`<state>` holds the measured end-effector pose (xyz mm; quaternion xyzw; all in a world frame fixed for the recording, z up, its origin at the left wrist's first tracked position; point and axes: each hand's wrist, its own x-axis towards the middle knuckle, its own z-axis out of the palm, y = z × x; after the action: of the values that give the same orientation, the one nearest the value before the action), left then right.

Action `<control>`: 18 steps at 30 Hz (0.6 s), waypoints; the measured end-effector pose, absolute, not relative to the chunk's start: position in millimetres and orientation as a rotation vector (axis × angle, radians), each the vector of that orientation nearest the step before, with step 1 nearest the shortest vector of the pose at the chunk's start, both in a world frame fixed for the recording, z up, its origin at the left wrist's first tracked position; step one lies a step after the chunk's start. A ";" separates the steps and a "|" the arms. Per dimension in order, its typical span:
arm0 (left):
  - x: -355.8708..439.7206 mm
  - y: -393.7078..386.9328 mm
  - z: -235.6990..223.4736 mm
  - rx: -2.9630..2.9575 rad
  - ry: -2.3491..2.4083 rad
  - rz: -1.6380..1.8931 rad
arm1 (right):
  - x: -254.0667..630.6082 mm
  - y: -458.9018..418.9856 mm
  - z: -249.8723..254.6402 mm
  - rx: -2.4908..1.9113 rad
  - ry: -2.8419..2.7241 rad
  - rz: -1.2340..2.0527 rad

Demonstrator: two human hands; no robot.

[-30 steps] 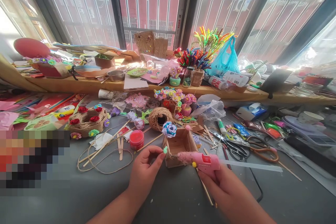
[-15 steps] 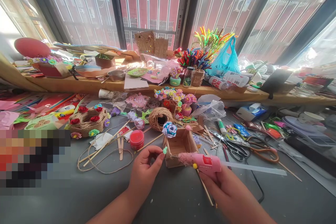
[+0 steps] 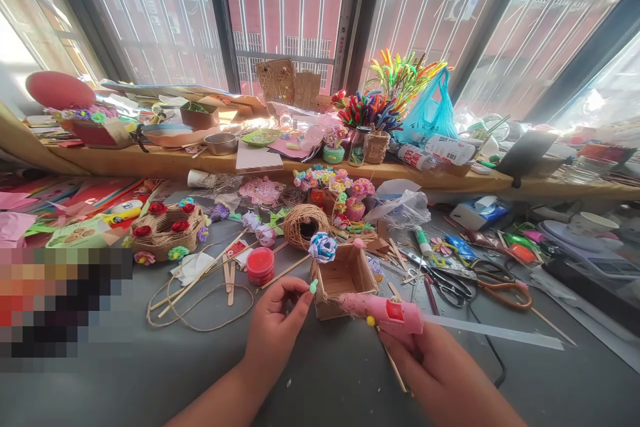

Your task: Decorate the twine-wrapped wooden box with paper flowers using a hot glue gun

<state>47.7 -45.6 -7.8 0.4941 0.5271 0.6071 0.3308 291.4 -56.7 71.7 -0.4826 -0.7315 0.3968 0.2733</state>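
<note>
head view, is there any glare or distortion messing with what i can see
Head view: daylight through the windows washes out the far left and right edges and glints off clutter on the sill; wide-angle stretch tilts the outer window frames; a blocky pixelated patch hides the left side of the table; the pink glue gun and the open box stay readable.

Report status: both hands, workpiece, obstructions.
Left hand pinching small green piece. Right hand gripping pink glue gun. Open box behind gun's nozzle; blue-white flower at its corner.
</note>
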 end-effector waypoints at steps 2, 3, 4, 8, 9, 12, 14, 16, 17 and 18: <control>47.9 -45.5 -7.8 1.288 1.371 1.594 | 292.1 -57.1 71.9 -1.302 -2.016 0.996; 48.1 -45.6 -7.5 1.287 1.368 1.593 | 292.7 -57.1 71.9 -1.306 -2.053 0.959; 48.5 -45.7 -7.1 1.286 1.367 1.591 | 293.5 -56.9 71.9 -1.311 -2.096 0.924; 49.7 -46.0 -5.4 1.288 1.377 1.590 | 296.0 -55.5 73.1 -1.331 -2.243 0.828; 49.8 -46.0 -5.1 1.289 1.379 1.593 | 296.5 -55.2 73.7 -1.336 -2.256 0.810; 49.8 -45.9 -4.1 1.284 1.381 1.595 | 297.4 -55.3 75.2 -1.319 -2.266 0.763; 49.7 -46.0 -3.6 1.275 1.381 1.602 | 297.8 -56.7 75.5 -1.300 -2.264 0.737; 49.5 -46.1 -3.4 1.274 1.377 1.612 | 297.8 -59.6 74.6 -1.299 -2.260 0.721; 49.4 -46.2 -3.4 1.278 1.373 1.615 | 297.6 -61.6 73.7 -1.311 -2.230 0.712; 49.3 -46.2 -3.4 1.283 1.371 1.613 | 297.2 -63.8 72.7 -1.321 -2.186 0.699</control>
<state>49.3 -46.2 -3.4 0.4898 0.5233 0.6159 0.3270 297.2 -63.8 72.7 -0.4838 -0.8005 0.2560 0.2442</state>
